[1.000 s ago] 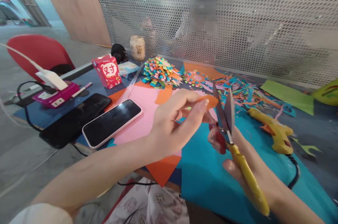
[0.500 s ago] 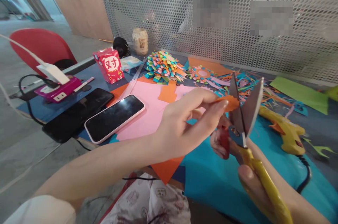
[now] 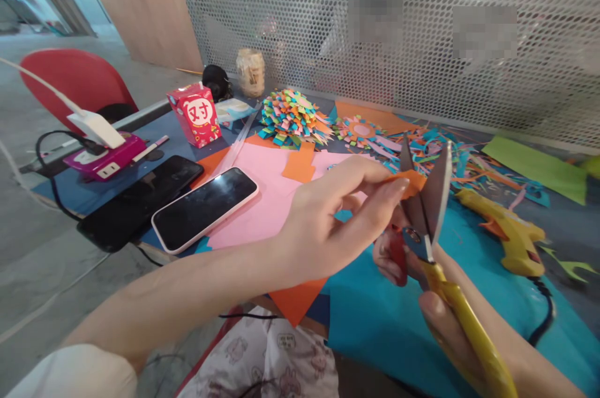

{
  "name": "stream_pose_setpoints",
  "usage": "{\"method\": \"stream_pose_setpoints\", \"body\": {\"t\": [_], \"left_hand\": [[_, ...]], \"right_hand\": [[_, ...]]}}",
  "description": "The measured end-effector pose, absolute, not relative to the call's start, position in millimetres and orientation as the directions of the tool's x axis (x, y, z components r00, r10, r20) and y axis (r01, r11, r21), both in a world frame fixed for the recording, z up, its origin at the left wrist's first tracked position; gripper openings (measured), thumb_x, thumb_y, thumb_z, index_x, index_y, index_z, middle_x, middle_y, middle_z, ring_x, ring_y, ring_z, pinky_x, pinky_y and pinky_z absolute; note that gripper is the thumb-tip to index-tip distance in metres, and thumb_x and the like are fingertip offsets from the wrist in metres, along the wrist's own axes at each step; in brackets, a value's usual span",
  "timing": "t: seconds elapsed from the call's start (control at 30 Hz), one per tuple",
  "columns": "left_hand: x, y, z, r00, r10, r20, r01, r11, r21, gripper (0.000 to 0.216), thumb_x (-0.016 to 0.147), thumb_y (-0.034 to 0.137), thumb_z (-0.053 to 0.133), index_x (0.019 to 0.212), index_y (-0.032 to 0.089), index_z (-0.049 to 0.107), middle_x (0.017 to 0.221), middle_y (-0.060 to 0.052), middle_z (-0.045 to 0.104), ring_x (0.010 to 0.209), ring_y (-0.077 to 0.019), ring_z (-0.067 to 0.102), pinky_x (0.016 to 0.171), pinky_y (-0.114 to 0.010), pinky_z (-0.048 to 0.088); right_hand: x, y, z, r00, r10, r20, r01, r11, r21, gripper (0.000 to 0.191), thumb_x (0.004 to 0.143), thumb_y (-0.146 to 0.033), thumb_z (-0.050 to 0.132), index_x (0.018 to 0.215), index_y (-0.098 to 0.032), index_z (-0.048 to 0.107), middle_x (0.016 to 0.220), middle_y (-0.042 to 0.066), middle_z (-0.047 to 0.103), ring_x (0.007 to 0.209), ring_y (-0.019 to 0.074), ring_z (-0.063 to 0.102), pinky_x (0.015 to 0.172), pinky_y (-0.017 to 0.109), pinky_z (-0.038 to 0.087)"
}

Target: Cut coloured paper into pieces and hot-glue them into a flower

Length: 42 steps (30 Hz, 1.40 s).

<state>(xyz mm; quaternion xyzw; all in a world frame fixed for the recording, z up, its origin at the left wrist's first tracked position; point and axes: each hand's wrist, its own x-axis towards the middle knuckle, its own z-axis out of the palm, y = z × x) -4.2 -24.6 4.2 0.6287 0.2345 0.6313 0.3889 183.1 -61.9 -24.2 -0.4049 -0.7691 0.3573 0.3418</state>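
Note:
My left hand [image 3: 335,217] pinches a small piece of orange paper [image 3: 411,182] between thumb and fingers, above the table's near edge. My right hand [image 3: 435,304] grips scissors [image 3: 429,210] with a yellow and a red handle. The blades stand partly apart around the edge of the orange piece. Below both hands lies a large teal paper sheet [image 3: 375,317]. A pink sheet [image 3: 262,198] and orange sheets lie to the left of it.
Two phones [image 3: 204,207] lie at the left, next to a pink power strip [image 3: 105,157] with a white plug. A red carton [image 3: 194,114], a colourful paper flower [image 3: 288,117], paper scraps [image 3: 435,148] and a yellow glue gun [image 3: 509,232] lie further back. A perforated metal screen closes the far side.
The scissor blades opened wide half a second ago and have since closed partway on the orange paper. Both hands rose a little and shifted right in view.

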Motion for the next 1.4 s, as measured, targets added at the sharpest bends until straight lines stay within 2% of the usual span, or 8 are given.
{"method": "stream_pose_setpoints", "body": {"t": [0.17,0.33,0.5,0.73,0.83,1.1,1.23,1.4], "left_hand": [[-2.2,-20.7,2.6,0.098,0.749,0.656,-0.211,-0.628,0.749,0.015,0.095,0.026,0.051,0.082,0.021,0.054,0.07,0.002,0.064,0.05,-0.0066,0.057,0.043,-0.018,0.043],[0.5,-16.1,1.6,0.071,0.659,0.749,-0.252,-0.714,0.653,0.015,0.093,0.02,0.053,0.078,0.02,0.052,0.066,0.003,0.06,0.059,-0.0081,0.061,0.044,-0.016,0.045],[1.9,-17.6,2.2,0.059,0.639,0.767,-0.239,-0.737,0.632,0.015,0.091,0.016,0.055,0.077,0.019,0.053,0.063,0.005,0.056,0.057,-0.0066,0.058,0.045,-0.015,0.045],[-0.5,-16.2,2.9,0.107,0.563,0.819,-0.085,-0.816,0.572,0.019,0.09,0.018,0.057,0.072,0.018,0.052,0.062,0.004,0.059,0.055,-0.0067,0.056,0.047,-0.017,0.046],[-1.3,-15.7,2.9,0.103,0.541,0.834,-0.041,-0.836,0.547,0.025,0.091,0.021,0.057,0.068,0.019,0.049,0.059,0.004,0.056,0.052,-0.0059,0.051,0.048,-0.017,0.046],[-2.5,-16.2,1.8,0.133,0.557,0.82,-0.073,-0.819,0.569,0.024,0.091,0.019,0.056,0.068,0.018,0.05,0.063,0.002,0.059,0.056,-0.0066,0.056,0.052,-0.017,0.049],[-3.0,-16.8,1.2,0.139,0.579,0.803,-0.093,-0.8,0.593,0.021,0.092,0.019,0.055,0.071,0.017,0.053,0.065,0.001,0.06,0.058,-0.0074,0.057,0.052,-0.018,0.049],[-3.7,-17.6,0.3,0.137,0.596,0.791,-0.112,-0.784,0.61,0.02,0.092,0.019,0.053,0.072,0.017,0.054,0.066,0.0,0.061,0.062,-0.0093,0.06,0.055,-0.02,0.052]], "right_hand": [[180.6,-62.4,-23.2,-0.435,0.854,0.286,0.345,0.451,-0.823,0.027,0.092,-0.049,0.051,0.115,-0.035,0.054,0.092,0.003,0.063,0.078,0.0211,0.067,0.076,0.03,0.062],[179.4,-64.1,-28.3,-0.397,0.863,0.311,0.293,0.441,-0.848,0.031,0.093,-0.049,0.05,0.122,-0.04,0.053,0.097,0.002,0.064,0.084,0.0205,0.069,0.083,0.032,0.061],[183.6,-63.7,-37.0,-0.395,0.852,0.343,0.299,0.473,-0.829,0.04,0.094,-0.052,0.046,0.133,-0.043,0.049,0.102,0.003,0.065,0.081,0.0207,0.069,0.078,0.032,0.062],[187.1,-65.6,-45.7,-0.39,0.846,0.364,0.294,0.489,-0.821,0.052,0.096,-0.053,0.041,0.147,-0.048,0.036,0.113,0.003,0.066,0.095,0.0209,0.071,0.087,0.034,0.059],[188.6,-66.7,-49.7,-0.379,0.847,0.374,0.284,0.491,-0.824,0.052,0.096,-0.052,0.04,0.148,-0.049,0.033,0.122,0.002,0.064,0.103,0.0203,0.07,0.089,0.032,0.058],[186.8,-68.1,-44.4,-0.382,0.834,0.397,0.276,0.513,-0.813,0.045,0.096,-0.05,0.044,0.141,-0.052,0.041,0.111,0.001,0.065,0.095,0.019,0.07,0.088,0.032,0.058],[186.2,-68.3,-39.8,-0.406,0.847,0.343,0.27,0.47,-0.84,0.035,0.094,-0.052,0.046,0.129,-0.05,0.049,0.102,0.001,0.064,0.085,0.0195,0.067,0.079,0.03,0.062],[179.8,-65.8,-27.5,-0.428,0.866,0.259,0.291,0.403,-0.867,0.031,0.092,-0.061,0.042,0.112,-0.041,0.052,0.088,0.002,0.059,0.063,0.019,0.058,0.052,0.025,0.057]]}}
